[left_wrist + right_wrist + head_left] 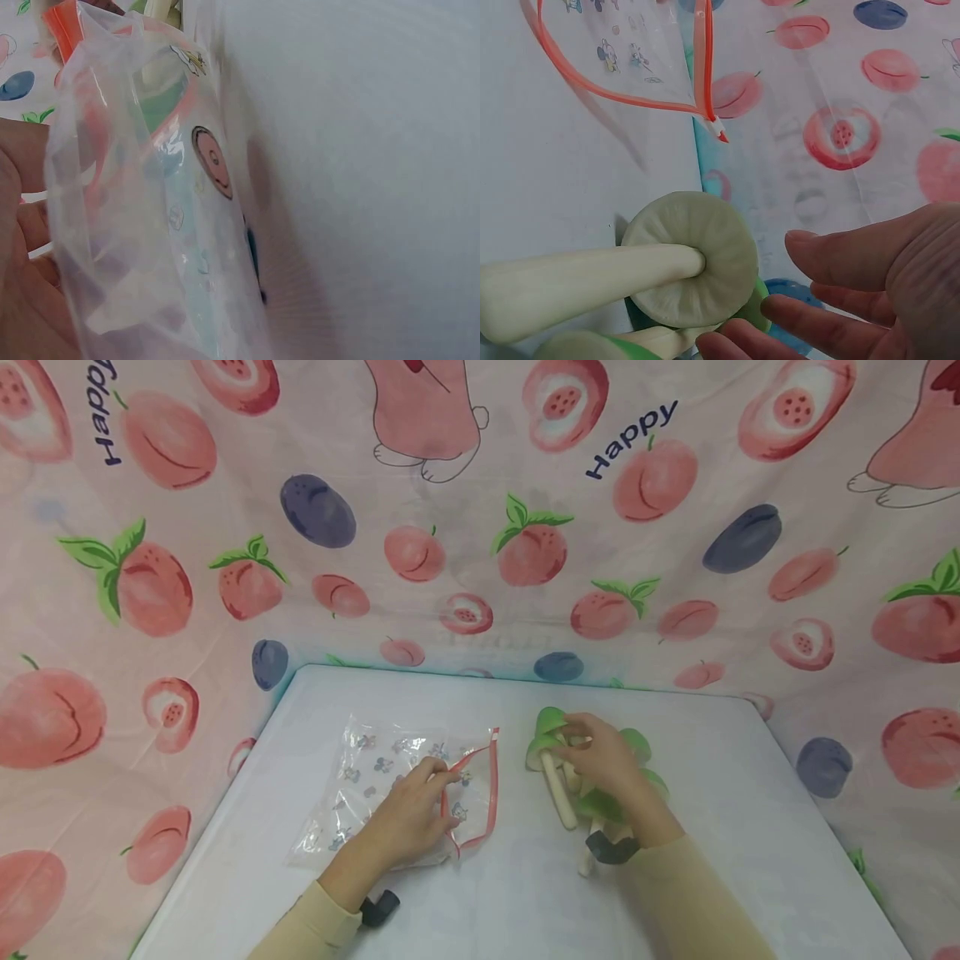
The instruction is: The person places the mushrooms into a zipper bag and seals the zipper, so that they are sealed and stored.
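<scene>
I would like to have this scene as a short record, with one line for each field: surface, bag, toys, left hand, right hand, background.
Surface: white table
Bag: clear printed plastic bag, lying flat, its red-edged mouth open toward the mushrooms
Toys: mushrooms with green caps and pale stems, grouped right of the bag; exact count unclear
Left hand: touching the bag at its mouth; pinch unclear
Right hand: at the mushrooms, thumb and fingers apart
Background: fruit-print cloth

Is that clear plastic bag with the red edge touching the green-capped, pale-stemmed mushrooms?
Apart. The head view shows a strip of bare white table between the red edge of the clear plastic bag and the nearest green-capped mushroom.
</scene>
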`<act>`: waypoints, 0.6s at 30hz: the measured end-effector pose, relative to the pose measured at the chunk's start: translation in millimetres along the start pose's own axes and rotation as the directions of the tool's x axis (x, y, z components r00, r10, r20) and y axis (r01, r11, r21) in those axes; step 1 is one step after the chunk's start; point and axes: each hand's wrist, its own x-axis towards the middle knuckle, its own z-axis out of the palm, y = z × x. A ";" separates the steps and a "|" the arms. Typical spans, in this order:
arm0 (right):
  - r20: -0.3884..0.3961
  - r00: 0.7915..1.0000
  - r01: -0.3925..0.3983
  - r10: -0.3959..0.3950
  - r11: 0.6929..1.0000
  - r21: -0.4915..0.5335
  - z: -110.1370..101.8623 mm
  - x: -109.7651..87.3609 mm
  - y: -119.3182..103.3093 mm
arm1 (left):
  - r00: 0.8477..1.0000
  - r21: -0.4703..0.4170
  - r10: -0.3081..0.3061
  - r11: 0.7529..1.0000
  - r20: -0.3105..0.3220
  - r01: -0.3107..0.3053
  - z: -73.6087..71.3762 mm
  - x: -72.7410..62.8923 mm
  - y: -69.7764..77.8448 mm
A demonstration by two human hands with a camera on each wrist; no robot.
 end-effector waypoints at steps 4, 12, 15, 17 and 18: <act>0.026 1.000 -0.016 0.016 1.000 -0.017 -0.4 1.8 1.2 | 1.000 -0.002 -0.005 1.000 0.002 0.005 -0.1 0.0 0.6; 0.069 0.997 -0.035 0.035 0.999 -0.010 -1.3 6.7 3.7 | 1.000 0.014 -0.016 1.000 0.001 0.016 0.2 0.4 1.4; 0.084 0.996 -0.042 0.042 0.999 -0.004 -1.1 7.9 3.6 | 1.000 0.013 -0.019 1.000 0.002 0.019 0.4 0.1 1.6; 0.086 0.995 -0.056 0.057 0.998 -0.011 -1.2 8.8 3.3 | 1.000 0.009 -0.019 1.000 0.001 0.019 0.7 0.2 1.7; 0.087 0.994 -0.062 0.063 0.998 -0.015 -1.3 9.3 3.2 | 1.000 0.007 -0.018 1.000 0.000 0.018 0.7 0.2 1.7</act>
